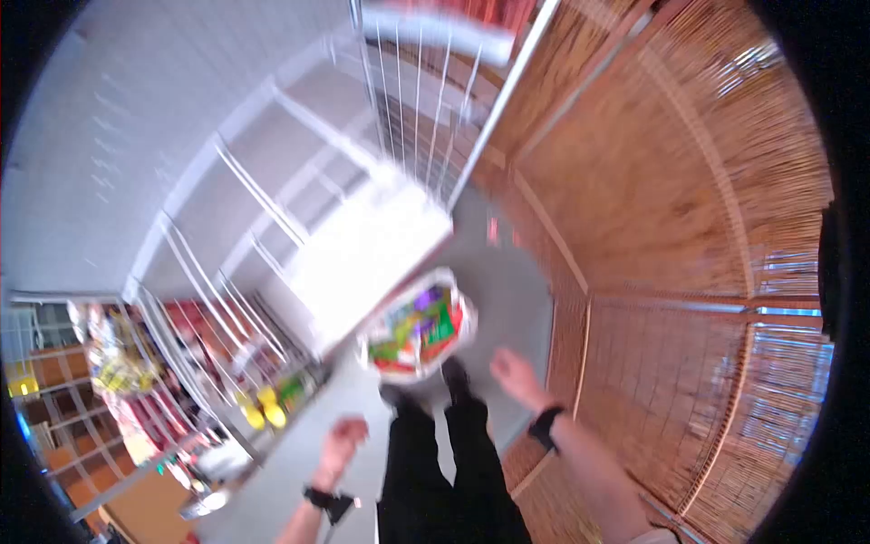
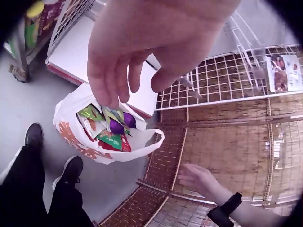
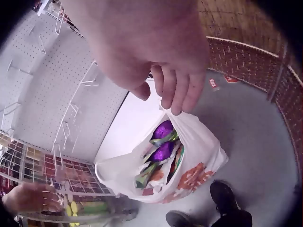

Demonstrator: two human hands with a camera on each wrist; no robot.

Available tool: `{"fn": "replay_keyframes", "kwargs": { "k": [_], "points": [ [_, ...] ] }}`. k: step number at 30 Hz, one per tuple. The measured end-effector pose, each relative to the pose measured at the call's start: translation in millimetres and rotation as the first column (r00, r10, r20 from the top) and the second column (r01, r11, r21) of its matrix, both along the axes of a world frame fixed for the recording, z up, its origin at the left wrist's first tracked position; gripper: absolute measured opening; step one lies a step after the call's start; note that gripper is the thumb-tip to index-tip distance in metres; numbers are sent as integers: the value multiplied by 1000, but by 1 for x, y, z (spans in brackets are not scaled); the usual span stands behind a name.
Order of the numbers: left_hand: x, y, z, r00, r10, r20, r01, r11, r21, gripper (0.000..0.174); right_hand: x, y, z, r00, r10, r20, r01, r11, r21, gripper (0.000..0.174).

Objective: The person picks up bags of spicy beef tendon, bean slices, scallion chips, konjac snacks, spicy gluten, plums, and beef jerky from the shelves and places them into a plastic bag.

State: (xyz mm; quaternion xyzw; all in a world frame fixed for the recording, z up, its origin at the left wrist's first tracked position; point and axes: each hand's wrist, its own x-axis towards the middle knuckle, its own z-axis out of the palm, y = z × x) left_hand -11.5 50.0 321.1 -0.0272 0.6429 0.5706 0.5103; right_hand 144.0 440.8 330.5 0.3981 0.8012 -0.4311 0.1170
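Observation:
A white plastic bag [image 1: 417, 326] with orange print, filled with colourful packets, stands open on the grey floor by the person's shoes. Purple packets [image 3: 162, 151] show at its mouth. The left hand [image 1: 343, 444] hangs in the air left of the bag, fingers loosely bent and holding nothing; the left wrist view shows this hand [image 2: 151, 47] large in front. The right hand [image 1: 518, 376] is held out right of the bag, also empty, its fingers [image 3: 182, 90] relaxed. Neither hand is seen gripping the bag; in the head view both are apart from it.
A white shelf base [image 1: 372, 254] stands beside the bag, below a pegboard with hooks. Wire racks with packets [image 1: 136, 372] and yellow-topped items [image 1: 263, 410] are at the left. Woven reed panels [image 1: 652, 199] line the right. Small red-and-white pieces [image 3: 214, 85] lie on the floor.

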Motion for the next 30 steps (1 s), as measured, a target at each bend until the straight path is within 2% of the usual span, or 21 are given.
{"fn": "replay_keyframes", "kwargs": {
  "k": [1,2,4,7,8,9,10,11,12,13,14,15,18,19,20,21,23,25,27,28,30],
  "points": [
    [9,5,8,1000,-3,3,4,993,-122,27,21,-3,-15,994,101,37,-101,995,1,31],
    [16,11,23,996,-64,-65,48,974,-222,21,31,-11,-11,996,45,74,-41,997,-62,32],
    [29,31,63,974,-136,-179,85,960,-268,23,49,-16,-7,997,60,52,-55,994,-93,34],
    [38,24,97,969,-59,-240,35,994,-103,26,26,-14,28,999,1,-55,-4,998,-63,33],
    [37,29,137,952,-85,-295,39,987,-157,27,7,-5,49,992,-12,-124,0,995,-99,33],
    [33,40,175,929,-114,-352,42,978,-206,27,-15,9,57,960,-7,-281,-11,998,-59,31],
    [34,30,167,920,-65,-386,9,989,-145,28,-45,24,86,939,-22,-344,10,999,-35,29],
    [36,28,168,917,53,-395,-86,994,-66,27,-74,37,111,865,-37,-501,101,990,101,28],
    [35,24,171,900,89,-427,-128,990,-65,26,-108,51,140,755,-45,-654,180,974,140,28],
    [34,19,178,883,124,-452,-173,983,-68,26,-141,71,161,712,15,-702,198,955,221,32],
    [36,15,191,875,120,-468,-178,981,-83,26,-170,81,202,590,-19,-807,232,961,147,36],
    [37,14,205,842,179,-508,-256,963,-85,25,-197,93,238,588,-17,-808,255,953,165,38],
    [53,9,232,777,305,-550,-409,909,-74,22,-272,131,286,408,-102,-907,309,951,31,53],
    [60,10,235,752,379,-539,-476,878,-47,21,-284,141,300,400,-55,-915,292,954,71,62],
    [67,10,237,745,446,-495,-506,862,16,17,-289,141,321,456,-131,-880,355,934,45,70],
    [75,11,239,740,449,-501,-513,858,11,17,-297,151,321,497,-115,-860,346,935,75,76],
    [95,11,241,709,521,-474,-591,807,4,16,-327,172,286,451,-58,-890,417,896,153,76],
    [112,7,238,684,566,-460,-632,775,14,17,-326,175,295,487,-145,-861,417,905,83,69],
    [127,7,248,726,522,-448,-597,801,-34,33,-326,171,302,504,-182,-844,467,880,89,63],
    [133,3,242,707,546,-450,-622,783,-27,31,-328,170,300,539,-146,-830,511,840,184,67],
    [144,5,251,684,573,-451,-656,754,-39,31,-312,150,323,499,-155,-853,459,882,109,72]
  ]
}}
